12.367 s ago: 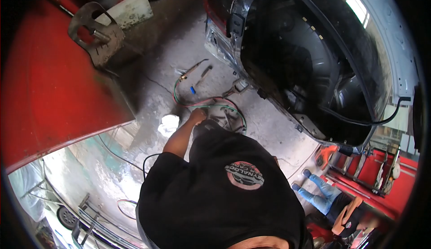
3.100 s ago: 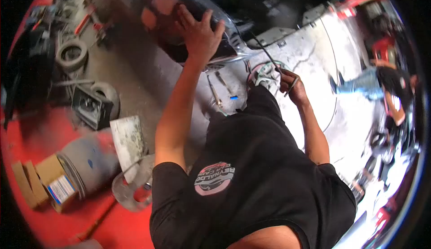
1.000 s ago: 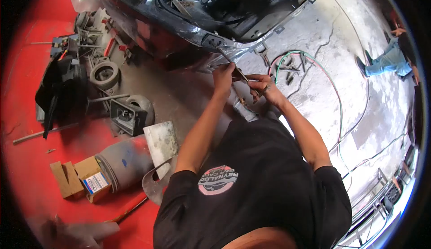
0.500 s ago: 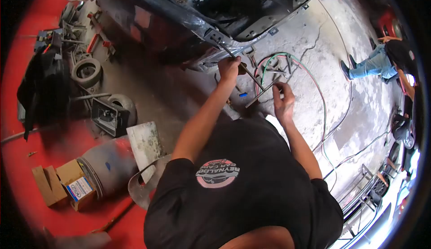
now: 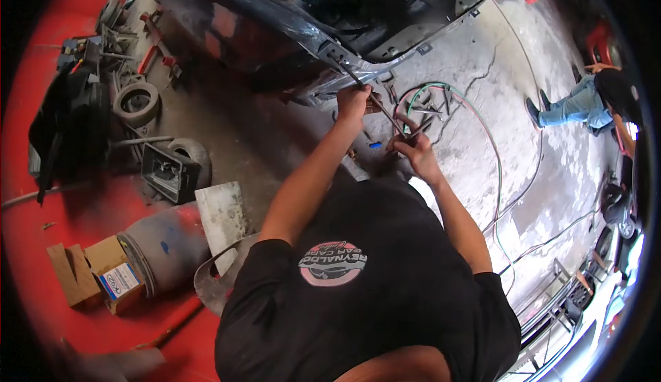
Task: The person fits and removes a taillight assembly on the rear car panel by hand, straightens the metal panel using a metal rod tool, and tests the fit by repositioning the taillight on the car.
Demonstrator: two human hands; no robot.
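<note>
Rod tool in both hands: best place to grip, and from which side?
Likely the crossbar at its near end, from the right, where the right hand is: set across the rod tool, it should give leverage. Steady the rod tool from the left, as the left hand does, since it slants away toward the car body.

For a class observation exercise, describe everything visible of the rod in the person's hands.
The rod is slim, straight, dark and metallic-looking, with a crosspiece at its near end. It slants down and right in the picture from the car body; whether it goes inside is unclear. The left hand grips it partway; the right hand holds the crosspiece end.
</note>
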